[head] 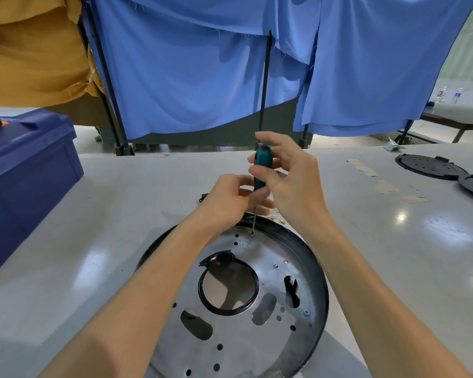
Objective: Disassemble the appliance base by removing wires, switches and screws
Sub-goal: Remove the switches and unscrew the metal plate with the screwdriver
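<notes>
Grey table: right hand pinches screwdriver over base.

The left hand and right hand crowd the far rim of the appliance base. Both grip an upright screwdriver that bars any straight pass across that spot. The forearms lie over the base's left and right sides.

Left of the base, open table runs to the blue plastic case, a tall wall there. To the right, a wide stretch reaches the black round covers (only flat tape scraps lie between).

Just beyond the hands sit small brass terminals and a black clip. Farther back stands a black frame post.
</notes>
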Motion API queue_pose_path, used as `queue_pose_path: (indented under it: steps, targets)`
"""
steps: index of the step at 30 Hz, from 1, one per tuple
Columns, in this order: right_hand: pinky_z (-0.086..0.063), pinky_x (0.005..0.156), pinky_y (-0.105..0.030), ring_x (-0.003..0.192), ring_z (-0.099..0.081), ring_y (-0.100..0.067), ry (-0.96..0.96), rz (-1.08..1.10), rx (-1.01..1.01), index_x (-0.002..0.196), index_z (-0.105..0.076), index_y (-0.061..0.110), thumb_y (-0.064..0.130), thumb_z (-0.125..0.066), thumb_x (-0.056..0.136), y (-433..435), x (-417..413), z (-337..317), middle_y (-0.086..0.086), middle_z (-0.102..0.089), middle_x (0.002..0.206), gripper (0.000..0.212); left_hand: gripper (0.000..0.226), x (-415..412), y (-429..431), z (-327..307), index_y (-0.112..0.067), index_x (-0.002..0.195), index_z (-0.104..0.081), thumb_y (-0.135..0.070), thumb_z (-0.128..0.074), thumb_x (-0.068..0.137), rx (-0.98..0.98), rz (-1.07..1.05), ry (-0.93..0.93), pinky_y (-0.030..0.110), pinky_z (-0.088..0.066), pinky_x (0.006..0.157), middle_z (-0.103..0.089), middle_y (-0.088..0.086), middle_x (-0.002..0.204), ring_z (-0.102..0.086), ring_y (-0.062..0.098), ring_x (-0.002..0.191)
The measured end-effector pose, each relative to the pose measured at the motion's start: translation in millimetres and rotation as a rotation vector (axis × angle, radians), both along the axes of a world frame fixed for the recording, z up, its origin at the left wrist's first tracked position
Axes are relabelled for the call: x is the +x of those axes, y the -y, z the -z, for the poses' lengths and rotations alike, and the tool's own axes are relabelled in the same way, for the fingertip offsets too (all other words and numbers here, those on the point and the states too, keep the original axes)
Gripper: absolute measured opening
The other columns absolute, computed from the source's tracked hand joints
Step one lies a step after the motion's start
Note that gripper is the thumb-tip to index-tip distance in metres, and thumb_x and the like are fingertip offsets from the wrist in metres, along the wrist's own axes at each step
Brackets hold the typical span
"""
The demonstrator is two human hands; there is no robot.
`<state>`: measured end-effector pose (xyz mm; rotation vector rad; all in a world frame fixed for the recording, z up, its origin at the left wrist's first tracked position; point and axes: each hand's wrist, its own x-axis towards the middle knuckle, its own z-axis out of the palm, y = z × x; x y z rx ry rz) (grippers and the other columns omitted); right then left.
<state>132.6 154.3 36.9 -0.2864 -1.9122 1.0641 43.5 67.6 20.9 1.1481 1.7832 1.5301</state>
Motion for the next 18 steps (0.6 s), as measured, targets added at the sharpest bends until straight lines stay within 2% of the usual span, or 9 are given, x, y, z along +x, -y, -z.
queue_pose_path:
  steps: [2,3,6,7,10,12,14,16,18]
  targets:
    - [-0.056,0.084,-0.038,0.093,-0.067,-0.021,-0.009,-0.034,-0.001,0.113,-0.064,0.016,-0.005,-0.061,0.087,-1.7,1.3,-1.1,-0.006,-0.067,0.104,0.033,0.018,-1.6,2.9,-0.1,-0.002,0.108,-0.062,-0.013,-0.051,0.098,-0.009,0.009,0.014,0.014,-0.052,0.067,-0.074,0.009,0.086,-0.072,0.018,0.081]
    - [-0.056,0.087,-0.039,0.096,-0.066,-0.021,-0.010,-0.055,-0.002,0.113,-0.065,0.015,-0.003,-0.060,0.090,-1.4,1.4,-1.4,-0.005,-0.065,0.107,0.030,0.017,-1.5,3.7,1.1,-0.001,0.105,-0.061,-0.013,-0.052,0.097,-0.012,-0.013,0.005,0.016,-0.052,0.068,-0.074,0.009,0.084,-0.072,0.018,0.080]
    - [-0.053,0.083,-0.021,0.098,-0.057,-0.011,0.029,-0.035,0.026,0.118,-0.066,0.024,0.017,-0.072,0.085,-0.8,-0.2,-2.3,0.000,-0.052,0.110,0.035,0.028,1.2,2.2,5.6,-0.001,0.101,-0.051,-0.021,-0.066,0.089,-0.012,-0.079,-0.010,0.030,-0.053,0.078,-0.074,0.011,0.079,-0.072,0.020,0.076]
    - [-0.051,0.080,-0.017,0.095,-0.056,-0.011,0.037,-0.020,0.032,0.119,-0.066,0.026,0.016,-0.075,0.082,-1.0,-0.5,-2.6,0.001,-0.052,0.107,0.039,0.031,1.7,1.9,5.8,-0.002,0.101,-0.050,-0.023,-0.068,0.087,-0.015,-0.080,-0.009,0.030,-0.052,0.078,-0.074,0.011,0.079,-0.072,0.020,0.076]
    - [-0.050,0.076,-0.011,0.092,-0.062,-0.014,0.006,-0.024,0.004,0.121,-0.067,0.021,-0.003,-0.065,0.085,-0.9,0.3,-3.7,0.001,-0.063,0.103,0.044,0.025,0.9,3.3,2.3,-0.005,0.112,-0.058,-0.020,-0.061,0.092,-0.004,0.005,0.006,0.025,-0.055,0.076,-0.074,0.012,0.088,-0.072,0.020,0.081]
    - [-0.053,0.078,-0.014,0.097,-0.065,-0.018,-0.009,-0.057,-0.025,0.118,-0.067,0.017,-0.008,-0.056,0.089,0.5,0.3,-2.9,-0.004,-0.067,0.107,0.040,0.022,0.3,4.0,-0.1,-0.002,0.111,-0.061,-0.017,-0.054,0.096,-0.008,0.035,-0.011,0.021,-0.055,0.075,-0.073,0.012,0.093,-0.072,0.018,0.083]
    - [-0.052,0.080,-0.016,0.101,-0.062,-0.014,-0.001,-0.091,-0.027,0.117,-0.068,0.017,0.004,-0.062,0.091,2.8,-0.5,-1.9,-0.002,-0.064,0.111,0.029,0.021,1.2,4.0,-0.5,-0.002,0.112,-0.061,-0.015,-0.055,0.096,-0.024,0.011,-0.039,0.023,-0.055,0.076,-0.074,0.012,0.092,-0.072,0.018,0.083]
    - [-0.050,0.078,-0.015,0.095,-0.056,-0.008,0.051,-0.047,0.032,0.116,-0.068,0.024,0.021,-0.074,0.083,3.8,-0.7,-0.9,0.001,-0.056,0.110,0.034,0.026,2.9,3.4,0.4,-0.007,0.117,-0.057,-0.013,-0.061,0.092,-0.018,-0.009,-0.054,0.035,-0.053,0.086,-0.073,0.014,0.093,-0.072,0.021,0.084]
    - [-0.048,0.076,-0.014,0.089,-0.056,-0.008,0.060,-0.011,0.052,0.118,-0.067,0.026,0.021,-0.076,0.081,3.4,-0.6,-0.6,0.001,-0.057,0.105,0.038,0.032,3.2,4.1,-0.3,-0.014,0.122,-0.055,-0.015,-0.063,0.091,-0.012,0.001,-0.056,0.040,-0.051,0.092,-0.074,0.011,0.094,-0.072,0.021,0.085]
